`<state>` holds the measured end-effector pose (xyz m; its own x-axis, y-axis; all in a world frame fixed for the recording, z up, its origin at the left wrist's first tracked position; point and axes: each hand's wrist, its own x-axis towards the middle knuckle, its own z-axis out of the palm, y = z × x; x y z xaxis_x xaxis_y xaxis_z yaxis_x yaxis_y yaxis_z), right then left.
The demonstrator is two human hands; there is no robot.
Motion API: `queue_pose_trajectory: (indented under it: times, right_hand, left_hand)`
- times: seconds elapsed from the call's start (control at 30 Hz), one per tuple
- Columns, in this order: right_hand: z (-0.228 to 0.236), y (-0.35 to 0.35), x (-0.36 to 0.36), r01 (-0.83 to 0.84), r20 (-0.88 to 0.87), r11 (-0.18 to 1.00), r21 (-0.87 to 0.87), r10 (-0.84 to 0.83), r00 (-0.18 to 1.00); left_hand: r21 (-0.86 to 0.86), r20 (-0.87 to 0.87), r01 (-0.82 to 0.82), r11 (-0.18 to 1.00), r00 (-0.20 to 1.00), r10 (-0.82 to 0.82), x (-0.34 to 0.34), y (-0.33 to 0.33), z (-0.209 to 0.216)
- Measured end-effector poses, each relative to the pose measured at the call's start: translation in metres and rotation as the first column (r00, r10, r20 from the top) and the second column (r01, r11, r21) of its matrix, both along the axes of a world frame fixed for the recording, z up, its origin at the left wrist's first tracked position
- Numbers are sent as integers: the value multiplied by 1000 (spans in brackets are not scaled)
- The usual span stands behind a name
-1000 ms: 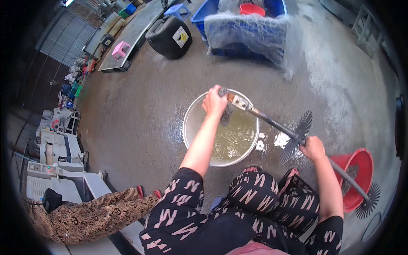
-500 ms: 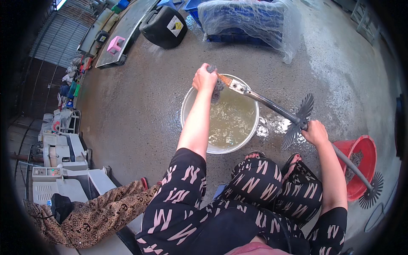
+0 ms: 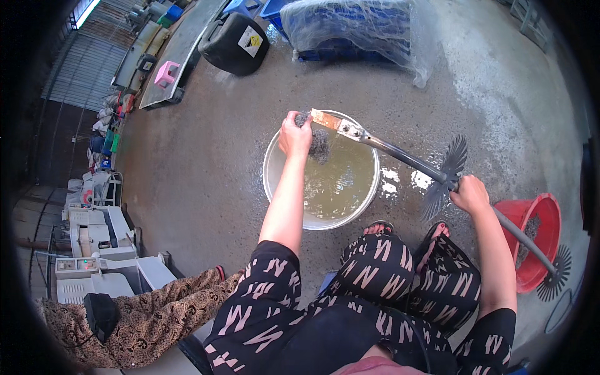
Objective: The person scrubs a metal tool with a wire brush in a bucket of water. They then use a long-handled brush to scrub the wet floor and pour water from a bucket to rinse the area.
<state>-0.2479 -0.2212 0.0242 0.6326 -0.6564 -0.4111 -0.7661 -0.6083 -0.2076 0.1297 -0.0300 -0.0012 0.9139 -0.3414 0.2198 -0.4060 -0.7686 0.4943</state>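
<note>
My right hand (image 3: pixel 472 195) is closed round a long dark metal rod (image 3: pixel 406 159), just beyond a grey finned disc (image 3: pixel 455 164). A second finned disc (image 3: pixel 555 272) sits at the rod's lower right end. The rod's upper left end has a bolted clamp (image 3: pixel 352 130) and a flat copper-coloured strip (image 3: pixel 326 119). Close to that strip, my left hand (image 3: pixel 294 136) grips grey, fuzzy steel wool (image 3: pixel 319 145), part of which hangs below the fingers. Beneath them stands a round white tub (image 3: pixel 270 181) of cloudy water. Whether the wool touches the strip is hard to tell.
A red bucket (image 3: pixel 549 209) with grey material inside stands at my right. Ahead are a black jerrycan (image 3: pixel 234 45) and a blue crate (image 3: pixel 350 47) under plastic sheeting. Another person's patterned trouser legs (image 3: pixel 169 312) reach in from the left, near grey machines (image 3: pixel 103 284). The floor is wet.
My left hand has drawn back slightly from the rod's end, so more of the copper-coloured strip shows. My right hand has shifted slightly right, still holding the rod.
</note>
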Motion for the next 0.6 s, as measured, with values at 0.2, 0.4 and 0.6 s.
queue_pose_trajectory:
  times: [0.2, 0.4, 0.6]
  right_hand:
    - [-10, -3, 1, -28, 25, 1000, -10, 28, 999]
    - [-27, -4, 0, -55, 63, 998, -43, 57, 996]
    - [-15, -10, -16, -192, -46, 980, -45, 190, 981]
  left_hand:
    - [-25, -7, 63, 998, 998, -63, -1, -1, 0]
    - [-163, -303, -90, 983, 952, 37, 49, 23, 7]
    - [113, -256, 509, 854, 845, -470, 9, 5, 38]
